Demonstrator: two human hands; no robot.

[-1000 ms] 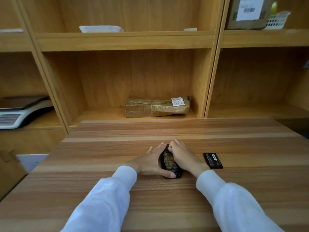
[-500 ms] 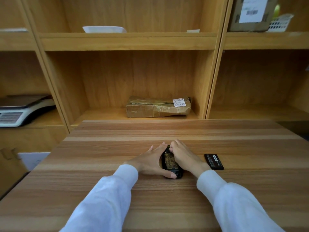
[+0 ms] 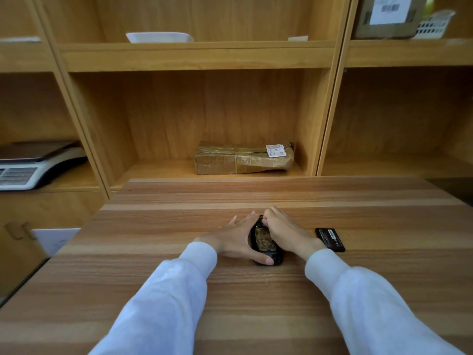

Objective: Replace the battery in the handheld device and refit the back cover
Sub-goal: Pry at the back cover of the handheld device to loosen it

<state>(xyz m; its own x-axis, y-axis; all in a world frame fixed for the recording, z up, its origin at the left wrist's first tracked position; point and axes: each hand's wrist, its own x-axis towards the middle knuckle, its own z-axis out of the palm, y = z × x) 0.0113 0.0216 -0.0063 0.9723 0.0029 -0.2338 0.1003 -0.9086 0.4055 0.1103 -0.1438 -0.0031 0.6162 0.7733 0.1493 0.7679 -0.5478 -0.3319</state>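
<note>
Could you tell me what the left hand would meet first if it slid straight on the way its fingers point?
Probably nothing on the table: the left hand points forward and slightly right, so it should cross bare wood, then perhaps reach the taped parcel on the shelf. Depth is unclear.

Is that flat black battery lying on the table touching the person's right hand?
Apart. The head view shows a strip of bare table between the battery and the right hand, which rests on the handheld device.

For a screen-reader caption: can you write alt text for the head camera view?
Two hands in white sleeves, left hand and right hand, clasp a black handheld device lying on a wooden table, its back open. A black battery lies on the table to the right; wooden shelves behind hold a taped parcel.
</note>
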